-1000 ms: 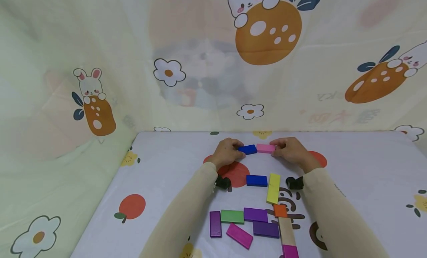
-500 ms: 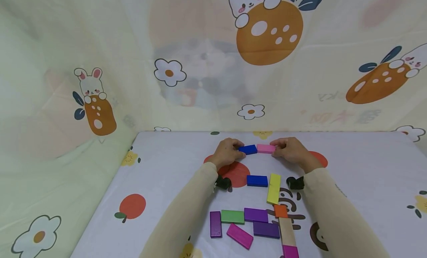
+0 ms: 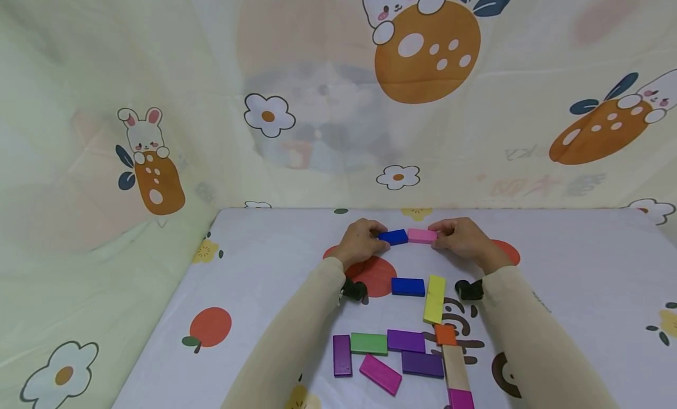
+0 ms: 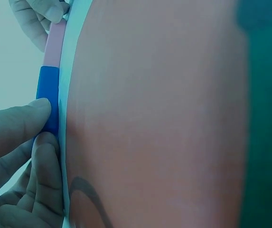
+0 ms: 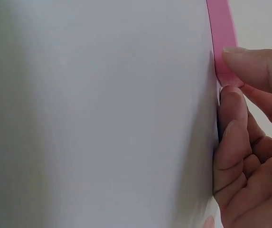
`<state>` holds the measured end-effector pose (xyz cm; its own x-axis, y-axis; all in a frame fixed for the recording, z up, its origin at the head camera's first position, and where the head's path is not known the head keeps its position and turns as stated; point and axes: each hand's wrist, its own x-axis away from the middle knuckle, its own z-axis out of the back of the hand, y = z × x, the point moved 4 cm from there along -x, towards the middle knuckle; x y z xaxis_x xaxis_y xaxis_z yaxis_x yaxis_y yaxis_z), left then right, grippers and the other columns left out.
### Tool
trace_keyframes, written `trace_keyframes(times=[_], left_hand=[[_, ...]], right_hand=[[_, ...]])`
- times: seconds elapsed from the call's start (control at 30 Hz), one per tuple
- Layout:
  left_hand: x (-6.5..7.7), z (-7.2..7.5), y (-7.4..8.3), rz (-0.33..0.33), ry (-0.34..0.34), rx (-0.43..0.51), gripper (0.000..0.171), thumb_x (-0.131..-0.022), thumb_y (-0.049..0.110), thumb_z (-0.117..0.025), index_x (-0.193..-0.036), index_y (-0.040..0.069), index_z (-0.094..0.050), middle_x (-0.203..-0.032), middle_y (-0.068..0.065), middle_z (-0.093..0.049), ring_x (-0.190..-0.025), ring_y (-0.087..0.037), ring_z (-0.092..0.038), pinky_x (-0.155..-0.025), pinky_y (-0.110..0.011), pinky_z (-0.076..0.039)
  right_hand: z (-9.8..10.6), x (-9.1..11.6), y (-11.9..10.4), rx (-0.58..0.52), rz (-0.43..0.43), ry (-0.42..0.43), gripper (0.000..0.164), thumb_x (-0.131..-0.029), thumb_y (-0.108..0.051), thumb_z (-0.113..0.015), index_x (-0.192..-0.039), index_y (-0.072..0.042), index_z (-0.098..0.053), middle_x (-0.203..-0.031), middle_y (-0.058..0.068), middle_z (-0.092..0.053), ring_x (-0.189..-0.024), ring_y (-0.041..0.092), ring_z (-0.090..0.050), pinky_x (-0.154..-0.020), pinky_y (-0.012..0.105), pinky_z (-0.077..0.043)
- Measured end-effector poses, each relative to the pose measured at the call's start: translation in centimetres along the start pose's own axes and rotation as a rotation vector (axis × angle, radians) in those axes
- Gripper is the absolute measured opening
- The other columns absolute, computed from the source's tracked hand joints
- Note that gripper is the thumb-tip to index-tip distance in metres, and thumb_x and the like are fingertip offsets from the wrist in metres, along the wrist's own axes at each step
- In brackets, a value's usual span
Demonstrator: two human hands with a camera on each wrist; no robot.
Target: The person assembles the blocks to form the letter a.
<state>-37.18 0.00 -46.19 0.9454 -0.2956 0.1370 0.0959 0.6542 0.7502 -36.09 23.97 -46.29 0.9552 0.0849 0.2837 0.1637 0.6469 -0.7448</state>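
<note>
Toward the back of the table, my left hand (image 3: 361, 242) pinches the outer end of a blue block (image 3: 394, 237). My right hand (image 3: 462, 242) holds the far end of a pink block (image 3: 422, 236) between thumb and fingers. The two blocks lie flat, end to end, with their inner ends meeting at a slight angle. In the left wrist view the thumb presses on the blue block (image 4: 48, 88), and the pink block (image 4: 55, 42) continues in line beyond it. The right wrist view shows the thumb on the pink block (image 5: 223, 38), fingers curled at its end.
Nearer me lie a second blue block (image 3: 408, 287), a yellow block (image 3: 435, 299), an orange block (image 3: 445, 334), a beige block (image 3: 455, 366), a green block (image 3: 369, 343), several purple blocks (image 3: 405, 340) and magenta blocks (image 3: 380, 374). A patterned cloth (image 3: 317, 185) hangs behind the table (image 3: 280, 244).
</note>
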Motion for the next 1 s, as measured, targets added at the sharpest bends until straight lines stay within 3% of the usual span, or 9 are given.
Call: trace_keyframes(times=[1.0], left_hand=[[-0.2, -0.05, -0.12, -0.009, -0.006, 0.001, 0.035, -0.096, 0.018, -0.077, -0.131, 0.014, -0.073, -0.116, -0.003, -0.061, -0.106, -0.017, -0.056, -0.094, -0.031, -0.051]], right_hand=[[-0.01, -0.07, -0.01, 0.002, 0.011, -0.009, 0.043, -0.099, -0.011, -0.07, -0.141, -0.003, -0.063, -0.105, 0.013, -0.055, -0.109, 0.032, -0.048, -0.09, 0.039, -0.042]])
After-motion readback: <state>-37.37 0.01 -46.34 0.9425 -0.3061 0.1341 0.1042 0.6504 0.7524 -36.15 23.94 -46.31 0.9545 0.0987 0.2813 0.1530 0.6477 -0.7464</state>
